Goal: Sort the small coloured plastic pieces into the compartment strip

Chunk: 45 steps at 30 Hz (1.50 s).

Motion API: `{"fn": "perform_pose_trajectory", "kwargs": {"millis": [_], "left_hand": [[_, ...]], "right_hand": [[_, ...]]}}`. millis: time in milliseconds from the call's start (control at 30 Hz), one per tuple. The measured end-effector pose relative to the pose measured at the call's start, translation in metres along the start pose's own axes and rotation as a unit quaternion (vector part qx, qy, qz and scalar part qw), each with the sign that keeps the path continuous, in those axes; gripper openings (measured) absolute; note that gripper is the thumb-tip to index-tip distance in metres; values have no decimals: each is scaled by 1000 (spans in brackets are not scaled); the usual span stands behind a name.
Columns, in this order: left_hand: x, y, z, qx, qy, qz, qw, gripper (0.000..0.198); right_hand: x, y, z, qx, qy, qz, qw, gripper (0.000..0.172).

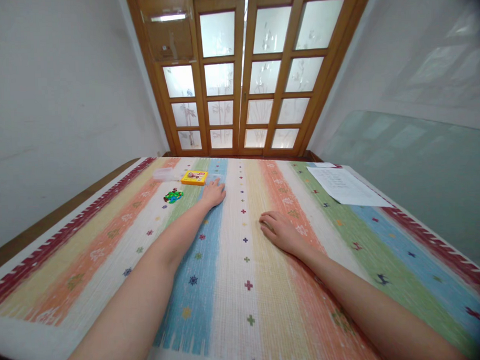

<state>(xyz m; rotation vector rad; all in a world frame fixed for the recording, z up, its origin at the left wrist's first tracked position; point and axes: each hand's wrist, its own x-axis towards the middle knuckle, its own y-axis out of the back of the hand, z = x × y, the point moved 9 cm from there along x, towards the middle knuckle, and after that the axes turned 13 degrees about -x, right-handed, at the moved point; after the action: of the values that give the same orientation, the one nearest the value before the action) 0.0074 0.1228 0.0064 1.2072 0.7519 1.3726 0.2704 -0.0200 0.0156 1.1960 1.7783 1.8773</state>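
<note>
My left hand (214,193) is stretched far out over the striped cloth (243,285), fingers flat, lying on what looks like a clear plastic piece beside a yellow box (195,177). A small heap of green and coloured bits (173,196) lies just left of that hand. A clear plastic container (165,174) sits left of the yellow box. My right hand (279,232) rests on the cloth nearer to me, fingers curled loosely under, with nothing seen in it.
White printed sheets (344,186) lie at the far right of the table. A glass pane (420,168) leans on the right wall. Wooden doors with frosted panes (244,75) stand behind the table.
</note>
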Motion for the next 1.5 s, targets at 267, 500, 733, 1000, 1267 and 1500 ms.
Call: {"fn": "perform_pose_trajectory", "kwargs": {"millis": [267,500,733,1000,1267,1500], "left_hand": [[-10,7,1,-33,-2,49,998,48],[-14,7,9,-29,-30,36,998,38],[-22,3,10,-39,-69,4,997,38],[-42,1,0,-71,-114,-27,991,45],[-41,-3,-5,-83,-116,-25,990,46],[-45,-2,-6,-87,-112,-34,989,47]], "right_hand": [[1,0,2,5,-1,2,1000,22],[1,1,1,9,0,0,1000,21],[1,2,1,7,-2,4,1000,20],[1,1,2,9,-2,4,1000,22],[1,1,1,7,-1,2,1000,21],[1,0,1,13,-1,1,1000,23]]}}
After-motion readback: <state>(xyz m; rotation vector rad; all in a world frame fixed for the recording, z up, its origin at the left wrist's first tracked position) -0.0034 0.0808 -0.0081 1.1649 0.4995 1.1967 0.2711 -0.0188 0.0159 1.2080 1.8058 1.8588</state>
